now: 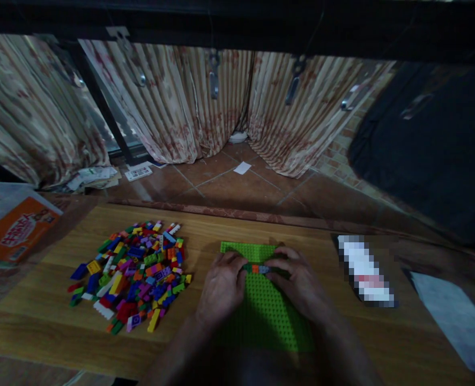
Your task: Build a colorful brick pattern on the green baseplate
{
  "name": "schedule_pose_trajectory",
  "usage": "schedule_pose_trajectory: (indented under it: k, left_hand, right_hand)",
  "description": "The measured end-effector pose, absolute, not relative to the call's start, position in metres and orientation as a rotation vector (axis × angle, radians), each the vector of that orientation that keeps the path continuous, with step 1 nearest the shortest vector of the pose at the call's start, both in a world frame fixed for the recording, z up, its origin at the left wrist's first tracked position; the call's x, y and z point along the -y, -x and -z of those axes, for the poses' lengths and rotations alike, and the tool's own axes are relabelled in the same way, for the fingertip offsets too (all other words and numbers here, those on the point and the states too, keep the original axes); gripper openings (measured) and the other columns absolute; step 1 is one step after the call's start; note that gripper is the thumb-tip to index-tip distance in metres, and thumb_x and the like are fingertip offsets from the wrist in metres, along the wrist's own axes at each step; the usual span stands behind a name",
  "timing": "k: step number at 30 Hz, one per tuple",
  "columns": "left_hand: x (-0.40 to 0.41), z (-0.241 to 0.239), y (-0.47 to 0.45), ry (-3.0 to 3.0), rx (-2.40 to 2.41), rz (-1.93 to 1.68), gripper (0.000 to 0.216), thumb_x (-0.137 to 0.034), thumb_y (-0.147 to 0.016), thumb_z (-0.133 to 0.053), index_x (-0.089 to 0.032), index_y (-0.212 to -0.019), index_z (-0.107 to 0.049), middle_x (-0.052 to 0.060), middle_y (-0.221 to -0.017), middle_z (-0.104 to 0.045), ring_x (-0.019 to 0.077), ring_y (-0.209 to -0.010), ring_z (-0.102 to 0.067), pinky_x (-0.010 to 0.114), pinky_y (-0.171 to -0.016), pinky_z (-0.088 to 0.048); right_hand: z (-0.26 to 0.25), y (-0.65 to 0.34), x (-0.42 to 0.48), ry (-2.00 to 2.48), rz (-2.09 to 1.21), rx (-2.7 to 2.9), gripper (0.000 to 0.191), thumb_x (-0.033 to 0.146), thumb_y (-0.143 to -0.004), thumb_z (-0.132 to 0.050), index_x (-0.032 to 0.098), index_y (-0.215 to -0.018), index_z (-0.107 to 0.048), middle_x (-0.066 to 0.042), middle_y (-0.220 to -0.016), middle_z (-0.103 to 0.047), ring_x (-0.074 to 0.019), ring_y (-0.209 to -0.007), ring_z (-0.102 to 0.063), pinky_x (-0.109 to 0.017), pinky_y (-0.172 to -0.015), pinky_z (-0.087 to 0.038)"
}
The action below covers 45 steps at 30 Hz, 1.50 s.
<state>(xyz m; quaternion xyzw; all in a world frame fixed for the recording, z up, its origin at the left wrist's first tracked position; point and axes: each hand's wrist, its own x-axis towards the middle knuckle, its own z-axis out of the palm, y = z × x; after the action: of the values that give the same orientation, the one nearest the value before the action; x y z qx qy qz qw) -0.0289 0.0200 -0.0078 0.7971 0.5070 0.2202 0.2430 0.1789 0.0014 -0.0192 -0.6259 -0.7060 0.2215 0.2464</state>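
Note:
A green studded baseplate [261,313] lies flat on the wooden table [52,316] in front of me. Both hands rest on its far part. My left hand [221,287] and my right hand [297,281] are closed in a pinch on a short row of small bricks [257,268], green, orange and grey, held between their fingertips just above the plate. To the left of the plate lies a heap of loose coloured bricks [131,273].
An orange box [16,230] sits at the table's left edge. A blurred-out flat object [366,271] and a white sheet [458,316] lie at the right. Beyond the table are a tiled floor [229,185], striped curtains [189,102] and scattered papers [95,177].

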Motion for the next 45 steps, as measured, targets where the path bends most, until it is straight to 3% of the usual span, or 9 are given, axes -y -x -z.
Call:
schedule_pose_trajectory:
  k: [5, 15, 26, 33, 45]
  left_hand:
    - [-0.016, 0.007, 0.028, -2.235, -1.403, -0.574, 0.028, -0.016, -0.090, -0.050, -0.019, -0.112, -0.066, 0.007, -0.111, -0.065, 0.0229, -0.105, -0.056, 0.040, -0.098, -0.047]
    - [0.000, 0.017, 0.018, -2.473, -1.411, -0.344, 0.046, -0.025, -0.089, -0.055, -0.026, -0.135, -0.055, 0.011, -0.139, -0.053, 0.0320, -0.120, -0.051, 0.050, -0.098, -0.046]
    - [0.005, 0.034, 0.010, -2.660, -1.540, -0.310, 0.048, -0.026, -0.088, -0.057, -0.034, -0.135, -0.054, 0.008, -0.134, -0.059, 0.0315, -0.118, -0.053, 0.050, -0.093, -0.048]
    - [0.006, 0.020, 0.002, -2.649, -1.594, -0.166, 0.041, -0.025, -0.093, -0.048, -0.030, -0.132, -0.057, 0.009, -0.135, -0.059, 0.0323, -0.117, -0.055, 0.052, -0.092, -0.049]
    - [0.022, 0.029, -0.006, -2.591, -1.685, -0.282, 0.047, -0.013, -0.091, -0.045, -0.027, -0.134, -0.056, 0.013, -0.139, -0.055, 0.0347, -0.128, -0.048, 0.067, -0.105, -0.034]
  right_hand:
    - [0.019, -0.178, -0.002, 1.725, -0.595, 1.923, 0.017, 0.025, -0.082, -0.067, 0.032, -0.094, -0.077, -0.005, -0.122, -0.058, -0.0268, -0.118, -0.051, -0.048, -0.102, -0.041]
    - [0.021, -0.177, -0.002, 1.749, -0.538, 1.924, 0.016, 0.025, -0.082, -0.067, 0.031, -0.093, -0.078, -0.007, -0.122, -0.060, -0.0274, -0.117, -0.052, -0.049, -0.100, -0.042]
    - [0.023, -0.176, -0.002, 1.758, -0.536, 1.915, 0.018, 0.025, -0.081, -0.066, 0.031, -0.094, -0.077, -0.007, -0.123, -0.060, -0.0285, -0.117, -0.053, -0.051, -0.098, -0.044]
    - [0.025, -0.179, -0.007, 1.748, -0.584, 1.909, 0.015, 0.026, -0.080, -0.070, 0.033, -0.091, -0.078, -0.005, -0.122, -0.060, -0.0275, -0.117, -0.052, -0.051, -0.100, -0.042]
    - [0.030, -0.178, -0.004, 1.728, -0.569, 1.843, 0.014, 0.027, -0.078, -0.071, 0.031, -0.090, -0.078, -0.005, -0.121, -0.060, -0.0260, -0.116, -0.053, -0.049, -0.101, -0.042]
